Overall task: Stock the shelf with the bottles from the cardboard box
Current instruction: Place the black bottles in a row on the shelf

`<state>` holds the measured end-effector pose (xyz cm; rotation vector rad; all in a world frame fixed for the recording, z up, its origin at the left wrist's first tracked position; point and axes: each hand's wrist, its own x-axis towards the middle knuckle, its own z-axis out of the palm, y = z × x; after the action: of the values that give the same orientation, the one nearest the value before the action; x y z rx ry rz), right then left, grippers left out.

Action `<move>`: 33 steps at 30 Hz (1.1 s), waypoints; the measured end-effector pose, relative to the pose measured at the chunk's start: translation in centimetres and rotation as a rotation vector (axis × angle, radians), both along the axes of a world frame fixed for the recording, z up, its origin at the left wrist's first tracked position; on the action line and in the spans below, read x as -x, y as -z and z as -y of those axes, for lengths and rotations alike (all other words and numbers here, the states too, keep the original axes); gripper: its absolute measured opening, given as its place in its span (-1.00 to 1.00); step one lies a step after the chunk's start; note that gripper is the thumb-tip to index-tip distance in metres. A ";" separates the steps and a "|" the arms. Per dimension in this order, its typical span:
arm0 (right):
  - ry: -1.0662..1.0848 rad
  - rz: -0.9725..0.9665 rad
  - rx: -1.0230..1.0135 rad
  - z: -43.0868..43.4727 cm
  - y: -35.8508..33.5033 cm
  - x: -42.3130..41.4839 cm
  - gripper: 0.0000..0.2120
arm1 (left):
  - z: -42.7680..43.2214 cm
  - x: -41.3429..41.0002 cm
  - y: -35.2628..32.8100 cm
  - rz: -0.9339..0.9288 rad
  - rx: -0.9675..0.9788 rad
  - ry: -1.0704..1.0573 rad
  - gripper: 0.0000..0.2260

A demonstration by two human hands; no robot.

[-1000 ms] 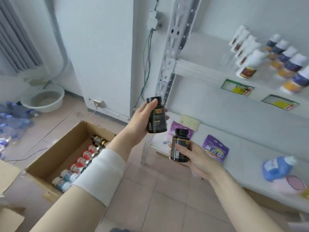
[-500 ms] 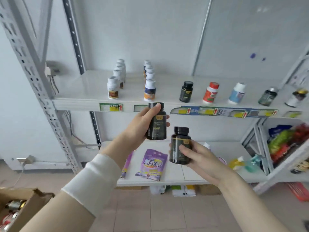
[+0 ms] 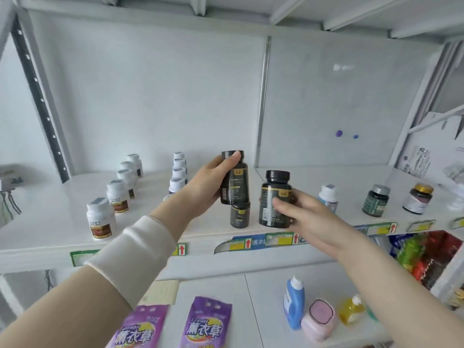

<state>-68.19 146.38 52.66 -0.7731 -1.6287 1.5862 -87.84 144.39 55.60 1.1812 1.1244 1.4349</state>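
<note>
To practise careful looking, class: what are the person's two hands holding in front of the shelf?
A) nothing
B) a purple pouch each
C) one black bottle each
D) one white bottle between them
C: the left hand grips a black bottle and the right hand grips a second black bottle, both at the shelf.

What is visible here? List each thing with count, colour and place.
higher black bottle: one, black, over the upper shelf
near black bottle: one, black, at the shelf front
standing black bottle: one, black, upper shelf
white bottles: two rows, white, shelf left
green bottle: one, dark green, shelf right
gold-capped bottle: one, dark, far right
lavender bags: two, purple, lower shelf
detergent bottle: one, blue, lower shelf
pink container: one, pink, lower shelf
left hand: grips the higher black bottle
right hand: grips the near black bottle
</note>
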 end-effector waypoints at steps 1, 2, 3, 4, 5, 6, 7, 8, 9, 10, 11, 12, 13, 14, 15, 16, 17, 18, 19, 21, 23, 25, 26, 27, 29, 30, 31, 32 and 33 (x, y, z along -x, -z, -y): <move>0.016 0.029 -0.012 -1.4 -0.5 0.5 -0.71 | -1.5 0.7 -0.4 -0.006 -0.001 0.011 -0.83; 0.031 0.052 -0.027 -2.8 -1.0 1.0 -0.73 | -3.0 1.4 -0.8 -0.028 -0.004 0.020 -0.84; 0.045 0.066 -0.041 -4.2 -1.5 1.5 -0.77 | -4.5 2.1 -1.1 -0.061 -0.007 0.024 -0.84; 0.055 0.079 -0.059 -5.5 -1.9 2.0 -0.79 | -5.9 2.8 -1.4 -0.098 -0.011 0.022 -0.84; 0.064 0.097 -0.080 -6.8 -2.3 2.6 -0.78 | -7.3 3.4 -1.7 -0.139 -0.012 0.016 -0.83; 0.071 0.123 -0.101 -8.0 -2.7 3.1 -0.75 | -8.7 4.0 -1.9 -0.181 -0.010 0.008 -0.80; 0.073 0.156 -0.120 -9.3 -3.0 3.6 -0.70 | -10.1 4.5 -2.0 -0.222 -0.003 -0.001 -0.76; 0.074 0.183 -0.127 -10.6 -3.2 4.1 -0.66 | -11.4 5.0 -2.1 -0.262 0.006 -0.011 -0.73; 0.072 0.204 -0.128 -11.9 -3.3 4.7 -0.62 | -12.8 5.5 -2.1 -0.305 0.015 -0.022 -0.72; 0.069 0.220 -0.121 -13.2 -3.2 5.1 -0.58 | -14.2 6.0 -2.1 -0.355 0.021 -0.036 -0.72; 0.064 0.239 -0.110 -14.6 -3.1 5.6 -0.55 | -15.7 6.6 -1.9 -0.409 0.028 -0.055 -0.72; 0.053 0.261 -0.101 -15.9 -3.0 6.1 -0.53 | -17.1 7.1 -1.7 -0.461 0.036 -0.075 -0.72; 0.036 0.284 -0.092 -17.1 -2.9 6.5 -0.52 | -18.5 7.7 -1.5 -0.506 0.046 -0.095 -0.73; 0.016 0.303 -0.082 -18.3 -2.8 7.0 -0.51 | -19.8 8.3 -1.3 -0.549 0.056 -0.113 -0.75; -0.004 0.314 -0.071 -19.6 -2.6 7.5 -0.49 | -21.1 8.9 -1.0 -0.595 0.067 -0.134 -0.76; -0.022 0.324 -0.061 -20.8 -2.3 8.0 -0.47 | -22.3 9.5 -0.7 -0.643 0.081 -0.159 -0.76; -0.038 0.335 -0.052 -21.9 -2.0 8.6 -0.45 | -23.4 10.2 -0.3 -0.685 0.098 -0.185 -0.75; -0.051 0.348 -0.047 -23.1 -1.6 9.2 -0.43 | -24.5 10.8 0.0 -0.719 0.115 -0.210 -0.74; -0.064 0.363 -0.047 -24.2 -1.2 9.9 -0.43 | -25.6 11.4 0.3 -0.751 0.132 -0.228 -0.72; -0.079 0.402 -0.059 -26.2 -0.4 11.5 -0.44 | -27.6 12.4 0.9 -0.819 0.177 -0.235 -0.74; -0.073 0.438 -0.075 -28.0 0.4 13.2 -0.44 | -29.2 13.1 1.5 -0.877 0.215 -0.228 -0.80; -0.054 0.468 -0.085 -29.4 1.3 14.7 -0.45 | -30.6 13.5 1.9 -0.915 0.225 -0.216 -0.82; -0.046 0.481 -0.094 -30.0 1.9 15.3 -0.46 | -31.3 13.7 2.2 -0.927 0.225 -0.207 -0.79; -0.038 0.494 -0.108 -30.5 2.3 15.8 -0.46 | -32.0 13.8 2.4 -0.934 0.231 -0.195 -0.76; -0.016 0.524 -0.136 -31.3 3.1 16.5 -0.46 | -33.2 14.1 2.9 -0.924 0.260 -0.149 -0.76; -0.005 0.540 -0.149 -31.6 3.3 16.8 -0.46 | -33.8 14.3 3.1 -0.918 0.272 -0.124 -0.78; 0.001 0.559 -0.160 -31.8 3.5 17.0 -0.45 | -34.2 14.4 3.3 -0.914 0.282 -0.108 -0.79; 0.004 0.577 -0.168 -32.0 3.6 17.1 -0.44 | -34.6 14.6 3.4 -0.910 0.287 -0.103 -0.80; 0.004 0.589 -0.173 -32.2 3.7 17.3 -0.44 | -34.9 14.7 3.5 -0.907 0.286 -0.107 -0.80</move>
<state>-85.50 178.55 48.95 -1.2236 -2.1364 1.2525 -102.51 179.25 52.08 1.6184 1.9469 0.7341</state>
